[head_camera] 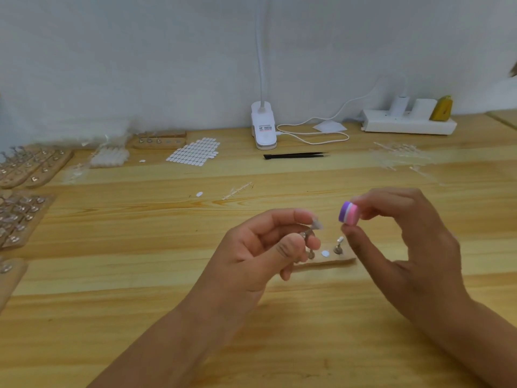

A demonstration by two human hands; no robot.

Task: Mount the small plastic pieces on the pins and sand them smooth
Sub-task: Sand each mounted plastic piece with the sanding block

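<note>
My left hand (263, 247) pinches a small metal pin (306, 236) with a clear plastic piece (317, 224) on its tip, held above the table. My right hand (402, 236) pinches a small purple, white and pink sanding block (348, 213) between thumb and fingers, a short gap to the right of the piece. Below both hands lies a narrow wooden pin holder (326, 263); one upright pin (339, 245) stands at its right end, with a white round sticker (324, 253) beside it. My left fingers hide the holder's left part.
Black tweezers (295, 156), a sheet of white stickers (194, 151) and a white clip lamp (263, 126) with its cable lie further back. Wooden holders with mounted pieces (28, 166) fill the left edge. A power strip (408, 123) sits far right. Clear plastic sprues (400, 155) lie scattered.
</note>
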